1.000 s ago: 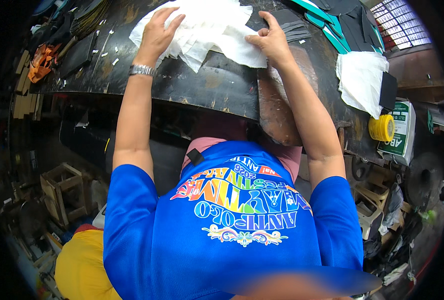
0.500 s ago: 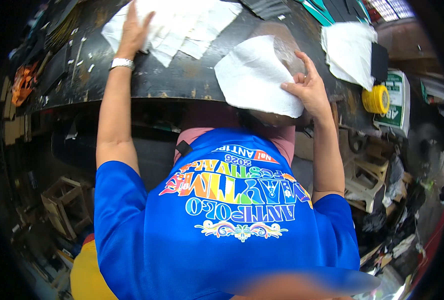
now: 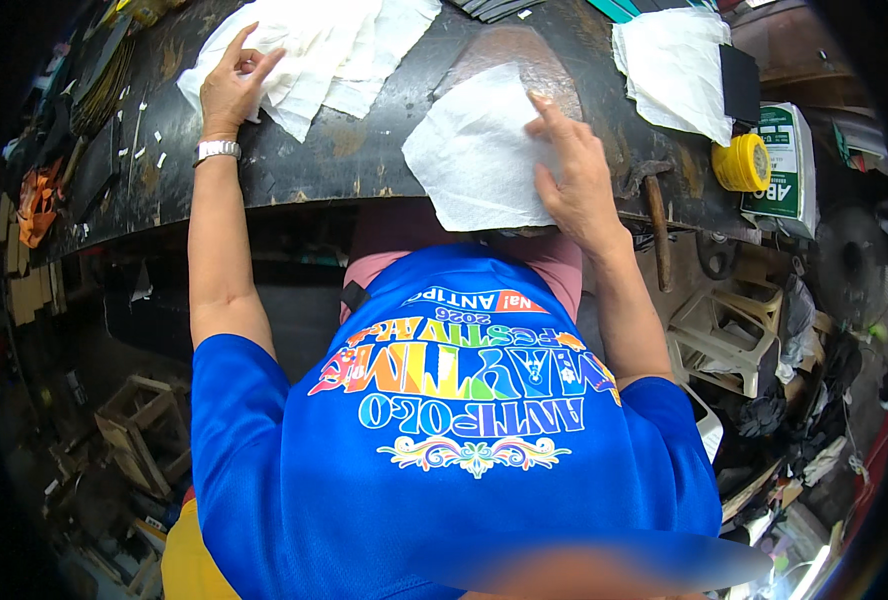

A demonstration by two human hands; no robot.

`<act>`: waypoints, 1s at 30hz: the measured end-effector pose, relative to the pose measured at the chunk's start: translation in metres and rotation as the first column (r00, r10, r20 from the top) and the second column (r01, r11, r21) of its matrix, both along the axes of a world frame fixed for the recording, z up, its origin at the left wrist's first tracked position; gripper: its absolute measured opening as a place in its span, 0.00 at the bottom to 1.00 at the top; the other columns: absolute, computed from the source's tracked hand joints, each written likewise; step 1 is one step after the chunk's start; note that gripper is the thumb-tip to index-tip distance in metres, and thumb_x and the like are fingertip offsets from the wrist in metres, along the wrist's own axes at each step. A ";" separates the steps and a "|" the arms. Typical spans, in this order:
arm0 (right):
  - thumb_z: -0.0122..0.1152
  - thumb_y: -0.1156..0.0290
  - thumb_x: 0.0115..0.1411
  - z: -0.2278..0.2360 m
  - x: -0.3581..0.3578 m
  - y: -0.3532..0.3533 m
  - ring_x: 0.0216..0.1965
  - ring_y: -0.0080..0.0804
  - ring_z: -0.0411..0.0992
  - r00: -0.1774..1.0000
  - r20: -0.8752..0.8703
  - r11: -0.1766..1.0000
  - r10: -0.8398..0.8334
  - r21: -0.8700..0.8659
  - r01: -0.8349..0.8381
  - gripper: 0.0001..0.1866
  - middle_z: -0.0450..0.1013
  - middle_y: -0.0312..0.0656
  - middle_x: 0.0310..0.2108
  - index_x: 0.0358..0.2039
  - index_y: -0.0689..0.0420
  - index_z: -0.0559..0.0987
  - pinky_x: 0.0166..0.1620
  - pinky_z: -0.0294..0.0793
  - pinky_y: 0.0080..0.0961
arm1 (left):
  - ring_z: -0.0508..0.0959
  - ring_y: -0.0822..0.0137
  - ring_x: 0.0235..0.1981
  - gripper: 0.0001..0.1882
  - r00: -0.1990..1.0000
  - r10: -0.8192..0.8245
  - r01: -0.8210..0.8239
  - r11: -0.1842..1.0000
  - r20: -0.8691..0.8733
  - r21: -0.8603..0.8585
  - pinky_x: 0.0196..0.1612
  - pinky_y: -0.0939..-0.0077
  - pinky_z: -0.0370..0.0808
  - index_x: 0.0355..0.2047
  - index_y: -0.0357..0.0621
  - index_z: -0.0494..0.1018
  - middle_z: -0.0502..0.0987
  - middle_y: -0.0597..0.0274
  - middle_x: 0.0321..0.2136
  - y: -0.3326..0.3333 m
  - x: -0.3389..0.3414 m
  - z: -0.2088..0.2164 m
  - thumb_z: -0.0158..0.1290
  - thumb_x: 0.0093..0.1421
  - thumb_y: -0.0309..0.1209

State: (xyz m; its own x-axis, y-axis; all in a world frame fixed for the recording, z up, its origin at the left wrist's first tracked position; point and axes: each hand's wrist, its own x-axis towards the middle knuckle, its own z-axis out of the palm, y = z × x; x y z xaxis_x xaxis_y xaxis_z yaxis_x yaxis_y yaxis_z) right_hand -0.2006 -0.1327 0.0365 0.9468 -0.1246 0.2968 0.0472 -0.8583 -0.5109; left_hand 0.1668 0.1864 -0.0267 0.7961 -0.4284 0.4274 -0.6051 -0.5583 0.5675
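Observation:
A white fabric-like piece (image 3: 474, 150) with cut edges lies near the front edge of the dark worktable, over a shiny brownish translucent sheet (image 3: 514, 50). My right hand (image 3: 579, 180) rests on its right side, fingers stretched out, not gripping it. My left hand (image 3: 232, 95), with a metal-band watch on the wrist, is over a loose fanned pile of similar white pieces (image 3: 314, 60). Its fingers are apart and nothing shows in them. Whether the left fingertips touch the pile I cannot tell.
A hammer (image 3: 654, 210) lies at the table's front edge, handle overhanging. To the right are more white pieces (image 3: 669, 70), a black block (image 3: 739, 85), a yellow round container (image 3: 741, 163) and a white-and-green container (image 3: 789, 170). Dark strips (image 3: 104, 85) and small scraps lie far left.
My right hand has let go of the white piece's raised edge, which now lies flatter, and its fingers have straightened. My left hand has lifted slightly, with its fingers more bent. The hammer has come into view.

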 end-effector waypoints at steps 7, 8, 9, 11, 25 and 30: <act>0.67 0.76 0.52 -0.011 0.007 0.010 0.55 0.40 0.70 0.999 0.028 0.999 -0.045 0.021 0.044 0.45 0.75 0.44 0.52 0.72 0.50 0.63 0.61 0.64 0.38 | 0.83 0.59 0.52 0.37 0.988 -0.088 0.072 0.990 -0.130 -0.125 0.63 0.54 0.74 0.64 0.65 0.74 0.79 0.56 0.57 0.017 -0.002 0.027 0.62 0.57 0.62; 0.67 0.75 0.52 -0.012 0.009 0.011 0.54 0.40 0.70 0.998 0.043 0.999 -0.045 0.014 0.045 0.45 0.75 0.43 0.52 0.72 0.50 0.63 0.61 0.64 0.38 | 0.83 0.60 0.52 0.35 0.990 -0.106 0.092 0.986 -0.095 -0.142 0.62 0.56 0.75 0.62 0.65 0.76 0.80 0.56 0.56 0.014 -0.007 0.033 0.63 0.57 0.61; 0.67 0.75 0.52 -0.012 0.009 0.012 0.54 0.40 0.70 0.998 0.054 0.999 -0.044 0.014 0.043 0.46 0.75 0.43 0.52 0.72 0.50 0.63 0.61 0.64 0.38 | 0.83 0.61 0.53 0.34 0.992 -0.110 0.100 0.985 -0.066 -0.143 0.62 0.57 0.75 0.61 0.64 0.77 0.80 0.57 0.55 0.009 -0.014 0.039 0.64 0.56 0.59; 0.68 0.74 0.52 -0.012 0.010 0.011 0.54 0.40 0.70 0.999 0.031 0.999 -0.040 0.015 0.040 0.45 0.75 0.43 0.53 0.72 0.50 0.63 0.61 0.64 0.38 | 0.82 0.62 0.52 0.26 0.987 -0.150 0.159 0.973 0.062 -0.168 0.59 0.62 0.78 0.55 0.58 0.81 0.82 0.58 0.52 -0.006 -0.036 0.054 0.67 0.59 0.49; 0.63 0.83 0.55 -0.002 0.038 -0.031 0.42 0.31 0.74 0.944 0.251 0.952 -0.213 0.273 0.142 0.42 0.74 0.44 0.48 0.71 0.53 0.63 0.47 0.75 0.27 | 0.53 0.47 0.75 0.49 0.741 -0.669 0.656 0.703 -0.058 0.273 0.74 0.38 0.46 0.73 0.51 0.56 0.54 0.44 0.73 -0.145 -0.234 0.032 0.57 0.60 0.62; 0.63 0.78 0.58 -0.010 0.117 -0.089 0.40 0.34 0.78 0.966 0.174 0.969 -0.189 0.189 0.156 0.40 0.80 0.46 0.44 0.71 0.52 0.61 0.48 0.77 0.30 | 0.74 0.53 0.61 0.28 0.756 -0.626 0.637 0.771 0.190 0.003 0.67 0.48 0.64 0.62 0.48 0.72 0.75 0.52 0.59 -0.154 -0.193 0.048 0.61 0.63 0.44</act>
